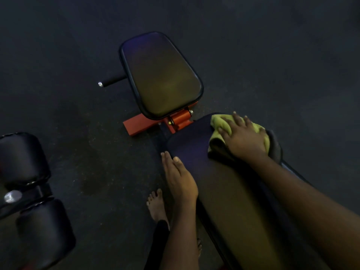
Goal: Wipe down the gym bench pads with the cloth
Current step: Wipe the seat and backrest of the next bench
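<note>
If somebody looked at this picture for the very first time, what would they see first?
Probably the bright yellow-green cloth, the lightest thing in a dim room, pressed flat under the right hand at the far end of the long bench pad. Next, the orange frame stands out between that pad and the smaller seat pad beyond it. The left hand rests on the long pad's left edge.

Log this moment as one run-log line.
right hand: presses yellow-green cloth on back pad, top end | left hand: rests flat on pad's edge | seat pad: no hand on it
</note>
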A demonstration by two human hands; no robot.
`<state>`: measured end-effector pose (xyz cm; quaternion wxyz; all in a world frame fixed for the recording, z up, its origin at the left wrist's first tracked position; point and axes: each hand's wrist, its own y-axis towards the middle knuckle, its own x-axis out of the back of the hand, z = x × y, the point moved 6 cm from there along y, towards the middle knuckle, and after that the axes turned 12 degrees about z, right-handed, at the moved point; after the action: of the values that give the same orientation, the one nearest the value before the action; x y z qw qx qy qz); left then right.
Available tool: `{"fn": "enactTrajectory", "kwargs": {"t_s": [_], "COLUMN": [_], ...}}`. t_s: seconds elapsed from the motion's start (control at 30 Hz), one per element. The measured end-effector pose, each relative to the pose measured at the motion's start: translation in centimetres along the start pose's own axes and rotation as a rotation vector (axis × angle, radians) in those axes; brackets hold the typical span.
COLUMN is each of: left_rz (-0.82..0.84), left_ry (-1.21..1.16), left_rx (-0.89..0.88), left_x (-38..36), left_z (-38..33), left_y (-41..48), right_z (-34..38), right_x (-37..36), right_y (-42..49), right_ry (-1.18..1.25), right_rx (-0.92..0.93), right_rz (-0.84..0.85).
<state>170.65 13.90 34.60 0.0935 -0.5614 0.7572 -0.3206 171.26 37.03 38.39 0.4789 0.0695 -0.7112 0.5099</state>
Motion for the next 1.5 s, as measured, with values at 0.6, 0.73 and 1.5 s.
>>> {"fn": "enactTrajectory", "kwargs": {"t_s": [0.6, 0.73, 1.5], "left_rz": [0.067, -0.077, -0.010], "left_ry": [-0.248, -0.222, 0.057], "left_rx": [0.017, 0.015, -0.116], "left_x": [7.3, 10.0, 3.6], "left_z": [3.7, 4.4, 0.4], "left_y": [2.7, 2.6, 3.2], "right_z": [9.1, 18.4, 8.4], "right_x": [0.3, -4.5, 1.0], "right_y": [10.2, 4.8, 10.2], "right_ry": [-0.255, -0.342, -0.179], "right_rx": [0.159, 0.491, 0.322], "right_rz": [0.189, 0.290, 0.232]}}
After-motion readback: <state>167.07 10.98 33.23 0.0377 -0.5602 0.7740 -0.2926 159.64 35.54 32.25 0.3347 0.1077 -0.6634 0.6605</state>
